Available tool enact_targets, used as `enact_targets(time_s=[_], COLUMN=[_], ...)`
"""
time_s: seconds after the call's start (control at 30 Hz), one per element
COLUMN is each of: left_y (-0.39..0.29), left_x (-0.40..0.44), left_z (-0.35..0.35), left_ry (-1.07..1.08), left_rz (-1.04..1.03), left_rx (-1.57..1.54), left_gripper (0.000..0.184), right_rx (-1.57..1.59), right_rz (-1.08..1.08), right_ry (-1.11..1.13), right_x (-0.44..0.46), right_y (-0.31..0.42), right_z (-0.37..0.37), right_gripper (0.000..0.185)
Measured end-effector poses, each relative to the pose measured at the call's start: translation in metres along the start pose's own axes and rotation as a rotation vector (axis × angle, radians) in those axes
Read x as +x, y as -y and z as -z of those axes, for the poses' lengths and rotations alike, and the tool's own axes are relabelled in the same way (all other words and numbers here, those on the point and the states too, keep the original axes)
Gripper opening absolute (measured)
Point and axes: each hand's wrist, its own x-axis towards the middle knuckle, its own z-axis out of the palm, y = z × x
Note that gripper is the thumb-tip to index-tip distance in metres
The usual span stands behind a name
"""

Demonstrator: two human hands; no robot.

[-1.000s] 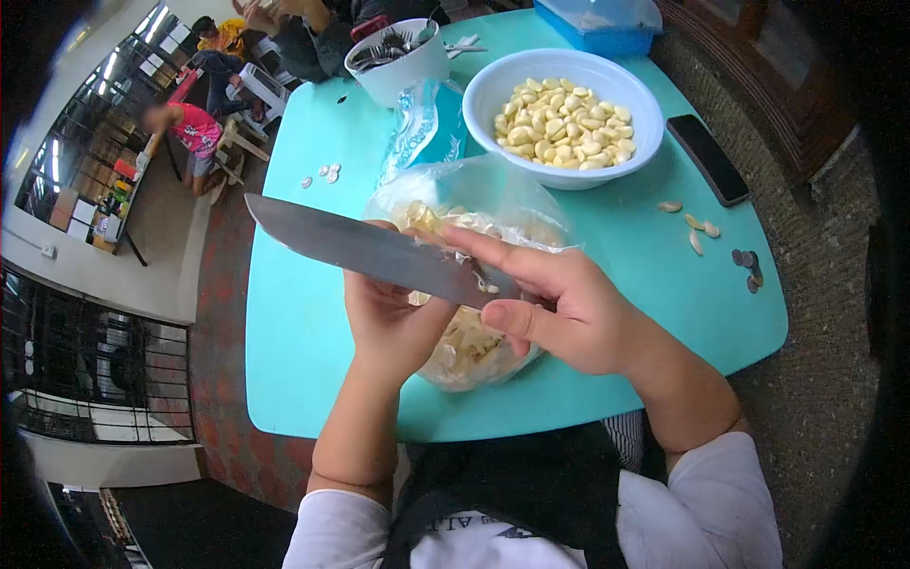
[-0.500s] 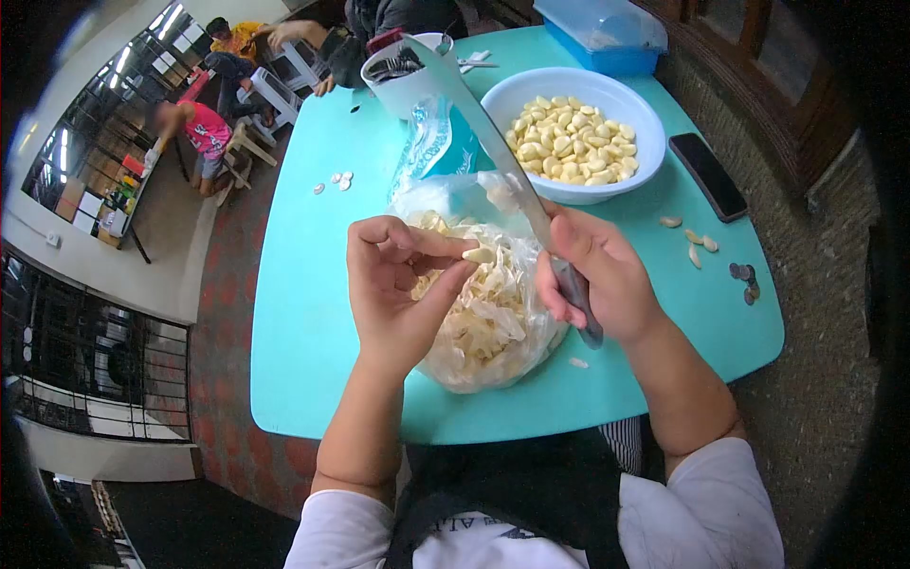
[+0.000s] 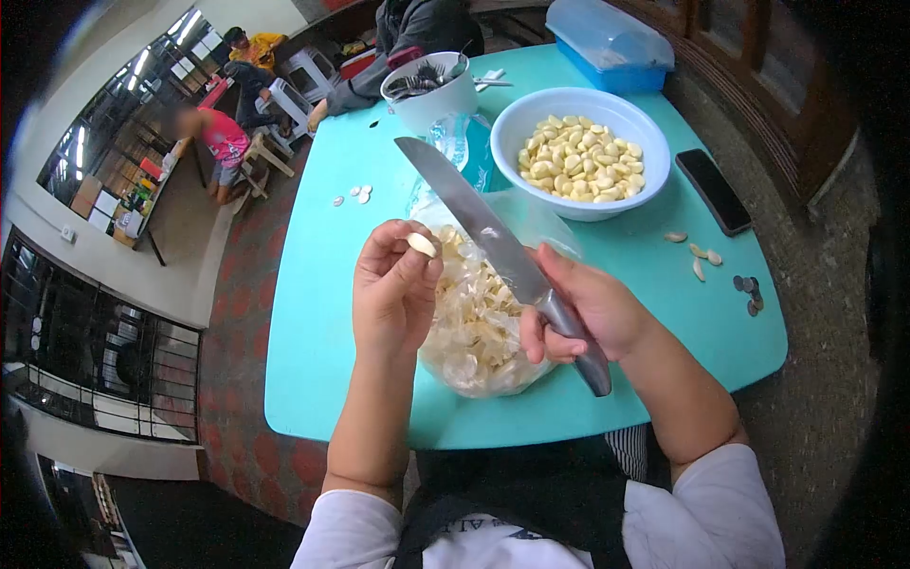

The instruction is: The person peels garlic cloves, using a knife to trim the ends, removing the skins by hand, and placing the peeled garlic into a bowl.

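Note:
My left hand [image 3: 391,284] pinches a pale garlic clove [image 3: 421,246] between thumb and fingertips. In my right hand [image 3: 592,308] is a large kitchen knife [image 3: 483,237], gripped by its grey handle, the blade slanting up to the left. Beneath both hands lies a clear plastic bag [image 3: 479,365] full of papery garlic skins [image 3: 488,318]. Behind it stands a light blue basin [image 3: 654,142] holding many peeled garlic cloves [image 3: 578,161]. A few loose cloves [image 3: 700,254] rest on the table right of the bag.
The turquoise table [image 3: 322,313] also carries a phone [image 3: 713,192], coins [image 3: 749,292] at right and more coins [image 3: 360,194] at left. At the back are a white tub of utensils [image 3: 431,100], a teal-and-white packet [image 3: 464,142] and a blue lidded box [image 3: 611,52]. A person's sleeve [image 3: 417,47] is beyond.
The knife has swung lower, its tip now further left and in front of the bag. My left hand has turned, bringing the clove up and left. The camera view has shifted slightly.

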Motion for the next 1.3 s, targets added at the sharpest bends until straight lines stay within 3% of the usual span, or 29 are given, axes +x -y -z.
enact_targets(time_s=[0.1,0.37,0.53,0.6,0.67,0.8,0.9,0.97,1.0,1.13,1.17,1.3], left_y=[0.0,-0.018,-0.007,0.006,0.009,0.001,0.008,0.015,0.021,0.037,0.04,0.043], left_x=[0.0,0.007,0.058,0.091,0.102,0.079,0.046,0.02,0.008,-0.026,-0.029,-0.028], left_z=[0.001,-0.048,-0.104,-0.102,-0.107,-0.12,-0.084,-0.06,-0.052,-0.043,-0.045,-0.052], left_ry=[0.045,0.037,0.445,0.57,0.56,0.28,0.008,-0.13,-0.241,-0.271,-0.242,-0.214], left_rz=[-0.008,-0.359,-0.453,-0.499,-0.609,-0.558,-0.745,-0.822,-0.752,-0.347,-0.314,-0.217], left_rx=[0.021,0.755,1.71,1.844,2.001,1.698,1.246,1.064,0.994,0.632,0.539,0.559], left_gripper=[0.021,0.016,0.022,0.026,0.029,0.024,0.011,0.02,0.019,0.024,0.032,0.022], right_rx=[-0.025,-0.308,-0.359,-0.289,-0.191,-0.245,-0.277,-0.282,-0.284,-0.123,-0.089,0.032], right_rz=[0.01,-0.004,-0.027,-0.02,-0.007,0.027,0.07,0.09,0.1,0.104,0.118,0.11], right_ry=[-0.02,-0.121,-0.14,-0.116,-0.095,-0.128,-0.132,-0.103,-0.088,0.047,0.12,0.194], right_x=[0.001,0.007,0.003,0.006,0.007,0.004,-0.001,-0.001,-0.001,-0.003,-0.004,-0.01], right_y=[0.0,-0.011,-0.01,-0.009,-0.007,-0.004,-0.001,-0.002,-0.002,-0.001,0.001,0.005], right_z=[-0.003,-0.001,-0.004,0.001,0.006,0.002,-0.002,-0.003,-0.003,-0.002,0.0,-0.001], right_gripper=[0.057,0.072,0.071,0.069,0.068,0.069,0.07,0.07,0.07,0.064,0.062,0.047])
